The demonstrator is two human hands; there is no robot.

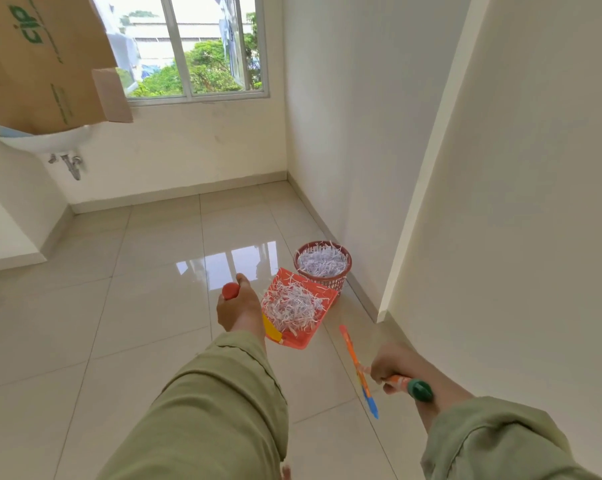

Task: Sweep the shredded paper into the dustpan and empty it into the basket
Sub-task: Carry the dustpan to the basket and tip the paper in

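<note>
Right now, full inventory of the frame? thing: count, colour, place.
dustpan: 1, orange, held up next to the basket, loaded with shreds
shreds: two piles, white, one in the dustpan, one filling the basket
basket: 1, dark red, on the floor by the right wall
broom: 1, orange stick with blue end and green cap, low right
floor: glossy beige tiles
box: 1, brown cardboard with green print, top left, on the sink
sink: 1, white, on the left wall, metal pipe under it
window: 1, white frame, back wall, trees outside
sleeves: 2, olive green, bottom of view
hands: left grips the dustpan's red handle; right grips the broom
</note>
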